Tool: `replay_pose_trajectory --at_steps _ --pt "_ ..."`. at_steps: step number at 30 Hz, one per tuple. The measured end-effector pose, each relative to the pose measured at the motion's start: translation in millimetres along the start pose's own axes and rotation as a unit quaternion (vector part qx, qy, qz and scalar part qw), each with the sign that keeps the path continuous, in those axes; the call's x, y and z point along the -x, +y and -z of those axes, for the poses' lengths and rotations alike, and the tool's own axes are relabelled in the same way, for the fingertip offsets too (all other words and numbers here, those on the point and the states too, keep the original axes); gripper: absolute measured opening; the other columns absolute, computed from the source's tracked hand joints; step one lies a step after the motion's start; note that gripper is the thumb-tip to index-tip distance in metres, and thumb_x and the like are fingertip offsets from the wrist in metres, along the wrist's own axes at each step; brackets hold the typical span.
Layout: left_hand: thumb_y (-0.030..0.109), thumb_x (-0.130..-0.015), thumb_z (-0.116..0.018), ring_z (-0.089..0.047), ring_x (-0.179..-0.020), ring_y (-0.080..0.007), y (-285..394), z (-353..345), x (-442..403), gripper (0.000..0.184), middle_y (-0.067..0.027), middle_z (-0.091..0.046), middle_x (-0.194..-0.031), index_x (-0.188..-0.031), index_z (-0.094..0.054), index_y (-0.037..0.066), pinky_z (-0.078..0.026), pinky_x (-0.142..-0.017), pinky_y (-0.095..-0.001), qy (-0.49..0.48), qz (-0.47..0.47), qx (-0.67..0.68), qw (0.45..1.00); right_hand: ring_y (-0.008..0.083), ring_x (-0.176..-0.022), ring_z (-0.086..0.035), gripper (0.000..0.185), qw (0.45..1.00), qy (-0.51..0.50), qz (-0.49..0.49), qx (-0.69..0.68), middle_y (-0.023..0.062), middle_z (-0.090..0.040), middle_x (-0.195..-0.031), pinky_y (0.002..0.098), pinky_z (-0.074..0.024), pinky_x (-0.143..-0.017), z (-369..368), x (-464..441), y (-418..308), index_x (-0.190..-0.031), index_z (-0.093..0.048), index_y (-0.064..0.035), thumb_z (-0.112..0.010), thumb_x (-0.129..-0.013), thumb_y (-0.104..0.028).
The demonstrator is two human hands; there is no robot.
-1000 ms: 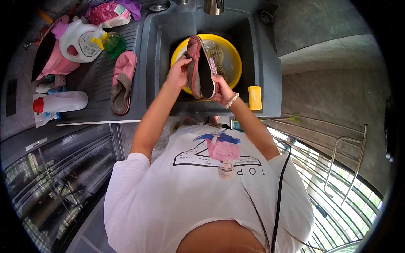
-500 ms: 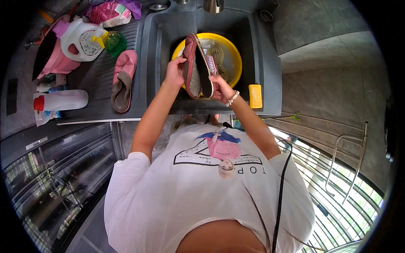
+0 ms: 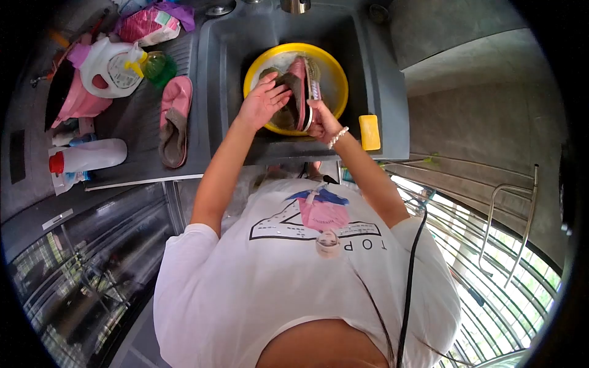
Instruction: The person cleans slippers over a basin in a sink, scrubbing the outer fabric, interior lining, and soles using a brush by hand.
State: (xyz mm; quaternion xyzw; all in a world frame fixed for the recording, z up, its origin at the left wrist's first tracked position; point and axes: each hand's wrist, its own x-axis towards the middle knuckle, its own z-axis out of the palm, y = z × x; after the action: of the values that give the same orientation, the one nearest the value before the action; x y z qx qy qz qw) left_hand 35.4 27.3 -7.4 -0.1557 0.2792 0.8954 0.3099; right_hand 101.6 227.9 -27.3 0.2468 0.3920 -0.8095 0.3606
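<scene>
Over a yellow basin (image 3: 342, 80), a pink slipper (image 3: 297, 76) with a grey lining is tilted on its side. My right hand (image 3: 324, 121), with a beaded bracelet at the wrist, grips it near its lower end. A brush (image 3: 316, 91) with pale bristles shows just beside the sole, by the same fingers; whether the hand holds it too I cannot tell. My left hand (image 3: 264, 105) is open, palm up and fingers spread, beside the slipper's grey lining. Behind the slipper, the basin holds cloudy water and something olive and net-like, partly hidden.
The basin stands in a dark sink (image 3: 227, 55). On the left drainboard lies another pink slipper (image 3: 176, 116), near a green spray bottle (image 3: 159, 69), a white detergent jug (image 3: 113, 67) and a red-capped bottle (image 3: 95, 154). A yellow soap bar (image 3: 369, 132) rests on the right rim.
My left hand has let go of the slipper and opened. The slipper has turned, now showing more of its pink upper, and sits lower in the basin. My right hand keeps its grip.
</scene>
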Motion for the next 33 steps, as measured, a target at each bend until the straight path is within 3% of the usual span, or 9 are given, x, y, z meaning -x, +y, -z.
replay_pose_trajectory --at_steps 3,8,11,17,22,28,31,32,33 --pt "0.021 -0.09 -0.054 -0.057 -0.103 -0.0217 1.7 21.2 0.9 0.031 -0.0144 -0.056 -0.123 -0.118 -0.049 0.007 -0.043 -0.092 -0.033 0.042 -0.006 -0.165 0.985 0.0075 -0.036 -0.028 0.038 0.994 0.104 -0.018 0.032 -0.0048 -0.044 -0.05 0.0223 -0.0167 -0.036 8.8 3.1 -2.4 -0.065 -0.053 -0.0175 -0.067 -0.07 -0.052" --pt "0.013 -0.087 -0.061 -0.061 -0.086 -0.0151 15.8 55.1 27.3 0.019 -0.0079 -0.065 -0.1 -0.103 -0.059 0.004 -0.047 -0.075 -0.0256 0.161 -0.072 -0.128 0.976 0.0058 -0.035 -0.024 0.041 0.963 0.178 -0.118 0.163 -0.0046 -0.037 -0.048 0.0221 -0.0128 -0.036 77.6 -43.4 -4.9 -0.063 -0.048 -0.0178 -0.07 -0.066 -0.052" --pt "0.017 -0.086 -0.063 -0.06 -0.081 -0.0149 11.9 73.4 44.7 0.019 -0.0062 -0.065 -0.096 -0.101 -0.061 0.005 -0.049 -0.072 -0.0259 0.202 -0.093 -0.126 0.967 0.0059 -0.032 -0.018 0.046 0.952 0.177 -0.109 0.224 -0.0074 -0.026 -0.04 0.0238 -0.0108 -0.035 79.6 -48.8 -9.9 -0.052 -0.036 -0.0206 -0.069 -0.071 -0.046" --pt "0.018 -0.087 -0.062 -0.058 -0.075 -0.0135 -2.1 79.1 65.3 0.022 -0.004 -0.064 -0.088 -0.104 -0.062 0.005 -0.049 -0.069 -0.0253 0.241 -0.106 -0.061 0.963 0.006 -0.033 -0.02 0.041 0.963 0.149 -0.105 0.197 -0.0073 -0.027 -0.041 0.0249 -0.0118 -0.036 71.8 -45.2 -19.1 -0.053 -0.039 -0.0205 -0.069 -0.072 -0.041" --pt "0.022 -0.091 -0.057 -0.06 -0.079 -0.0142 14.4 71.9 52.0 0.026 -0.0048 -0.065 -0.091 -0.108 -0.062 0.003 -0.049 -0.073 -0.0254 0.192 -0.093 -0.187 0.959 0.0057 -0.032 -0.023 0.039 0.978 0.139 -0.075 0.134 -0.0079 -0.032 -0.043 0.0221 -0.0155 -0.034 52.8 -39.4 -20.7 -0.055 -0.042 -0.021 -0.068 -0.072 -0.045" --pt "0.039 -0.084 -0.062 -0.061 -0.094 -0.0185 -17.8 66.4 4.3 0.045 -0.0053 -0.064 -0.105 -0.115 -0.059 0.007 -0.047 -0.085 -0.033 0.132 0.085 -0.313 0.937 0.0061 -0.036 -0.023 0.04 0.994 0.046 -0.054 0.081 -0.0078 -0.031 -0.046 0.0228 -0.0151 -0.037 35.7 -42.9 2.7 -0.058 -0.043 -0.0201 -0.065 -0.072 -0.051" --pt "0.05 -0.077 -0.067 -0.055 -0.108 -0.0189 -28.9 33.0 -9.4 0.06 -0.0062 -0.057 -0.119 -0.123 -0.053 0.014 -0.046 -0.089 -0.0426 0.203 0.18 -0.286 0.919 0.0065 -0.037 -0.023 0.041 0.993 0.006 -0.077 0.092 -0.0079 -0.03 -0.045 0.0239 -0.0135 -0.039 24.3 -51.9 26.3 -0.055 -0.041 -0.0207 -0.061 -0.074 -0.051" --pt "0.047 -0.078 -0.068 -0.056 -0.106 -0.0211 -33.7 51.1 -25.9 0.058 -0.0076 -0.058 -0.116 -0.121 -0.053 0.012 -0.047 -0.087 -0.0454 0.038 0.227 -0.151 0.961 0.0068 -0.037 -0.023 0.042 0.993 -0.002 -0.07 0.099 -0.0078 -0.029 -0.045 0.0242 -0.0133 -0.039 18.8 -53.9 31.7 -0.055 -0.041 -0.0208 -0.061 -0.075 -0.051" --pt "0.046 -0.079 -0.068 -0.057 -0.104 -0.0214 -41.5 59.7 -38.4 0.056 -0.0083 -0.058 -0.114 -0.12 -0.054 0.012 -0.048 -0.085 -0.0452 0.068 0.238 -0.19 0.95 0.007 -0.036 -0.023 0.042 0.992 0.014 -0.06 0.107 -0.0078 -0.029 -0.045 0.0246 -0.0133 -0.039 11.0 -51.2 32.8 -0.054 -0.041 -0.0208 -0.06 -0.075 -0.051"
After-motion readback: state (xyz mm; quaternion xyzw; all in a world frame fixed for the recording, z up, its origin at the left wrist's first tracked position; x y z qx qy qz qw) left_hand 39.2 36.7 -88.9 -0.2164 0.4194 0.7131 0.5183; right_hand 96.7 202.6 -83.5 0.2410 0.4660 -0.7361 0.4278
